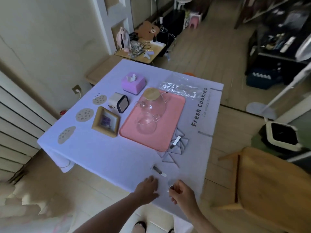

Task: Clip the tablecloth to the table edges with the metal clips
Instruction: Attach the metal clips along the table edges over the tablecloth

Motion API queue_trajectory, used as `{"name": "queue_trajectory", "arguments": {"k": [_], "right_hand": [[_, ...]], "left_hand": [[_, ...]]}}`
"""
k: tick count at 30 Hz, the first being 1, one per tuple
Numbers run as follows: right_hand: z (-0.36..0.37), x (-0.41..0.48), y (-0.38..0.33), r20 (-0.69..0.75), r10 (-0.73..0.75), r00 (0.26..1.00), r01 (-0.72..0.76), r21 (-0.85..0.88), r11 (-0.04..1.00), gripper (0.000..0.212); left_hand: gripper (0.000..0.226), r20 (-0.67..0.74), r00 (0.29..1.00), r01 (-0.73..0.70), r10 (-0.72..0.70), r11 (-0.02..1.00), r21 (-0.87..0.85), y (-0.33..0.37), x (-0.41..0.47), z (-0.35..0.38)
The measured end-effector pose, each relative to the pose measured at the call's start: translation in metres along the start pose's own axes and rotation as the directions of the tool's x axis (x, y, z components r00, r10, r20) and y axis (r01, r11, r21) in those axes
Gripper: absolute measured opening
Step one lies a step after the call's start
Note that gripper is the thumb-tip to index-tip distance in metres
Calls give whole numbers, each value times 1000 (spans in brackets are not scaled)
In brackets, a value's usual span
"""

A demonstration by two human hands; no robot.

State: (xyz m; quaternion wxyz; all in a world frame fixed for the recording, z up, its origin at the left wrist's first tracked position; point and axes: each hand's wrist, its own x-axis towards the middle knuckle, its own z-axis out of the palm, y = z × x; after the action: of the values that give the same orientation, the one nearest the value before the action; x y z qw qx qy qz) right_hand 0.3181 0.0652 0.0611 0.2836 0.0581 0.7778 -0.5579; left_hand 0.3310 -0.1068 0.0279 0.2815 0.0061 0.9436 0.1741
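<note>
- Tablecloth (104,155): pale lilac and printed with cookies. It covers the whole top and hangs over the near-left corner. We see no clip seated on any edge yet.
- Pink tray (175,113): sits mid-cloth and carries a glass teapot (151,106), well clear of the work area.
- Left hand (148,190): lies palm down on the cloth at the near edge. The fingers look straight and close together, pressing the fabric flat, though blur hides the detail.
- Right hand (183,193): just beside the left hand. The fingers are curled, with thumb and fingertips pinching a metal clip (170,185) above the near edge.
- Spare clips (178,145): a loose pile of wire triangles, touching the tray's near-right corner.
- Single clip (159,171): lies on the cloth just in from the near edge, ahead of the left hand. We cannot tell whether it grips anything.
- Step, as we judge it: fitting the held clip on the near edge.
- The next move calls for turning the clip's mouth toward the edge and pushing it over cloth and top together, while the left hand keeps the fabric taut.
</note>
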Motion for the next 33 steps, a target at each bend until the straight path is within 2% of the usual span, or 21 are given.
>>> {"name": "queue_trajectory", "arguments": {"k": [6,8,14,17,19,23,24,26,28,33], "right_hand": [[37,1,-1,-144,-11,989,20,61,998,33],[54,5,-4,-203,2,979,17,93,996,33],[124,8,-26,-401,80,913,13,225,974,29],[159,5,-33,-446,109,889,16,268,963,29],[184,3,-38,-450,114,886,15,272,962,32],[213,1,-52,-471,87,878,63,292,954,34],[217,2,-55,-477,79,876,74,294,953,35],[223,4,-60,-477,68,877,93,306,947,35],[229,7,-62,-464,56,884,108,320,941,31],[245,14,-60,-451,3,893,142,288,947,27]], "left_hand": [[31,-143,986,-71,88,990,120,-42,10,-20],[35,-138,982,-105,131,978,181,-64,15,-28],[70,-68,992,-76,107,932,356,-136,27,-61],[95,-175,970,-87,169,912,400,-169,30,-72],[114,-172,958,-148,229,910,387,-193,35,-73],[128,-54,955,-264,292,919,294,-221,48,-68],[128,-20,954,-279,298,914,295,-227,47,-66],[111,10,948,-306,318,902,306,-240,46,-58],[94,-17,939,-319,342,892,320,-246,38,-53],[80,-149,909,-316,390,876,365,-251,29,-47]]}}
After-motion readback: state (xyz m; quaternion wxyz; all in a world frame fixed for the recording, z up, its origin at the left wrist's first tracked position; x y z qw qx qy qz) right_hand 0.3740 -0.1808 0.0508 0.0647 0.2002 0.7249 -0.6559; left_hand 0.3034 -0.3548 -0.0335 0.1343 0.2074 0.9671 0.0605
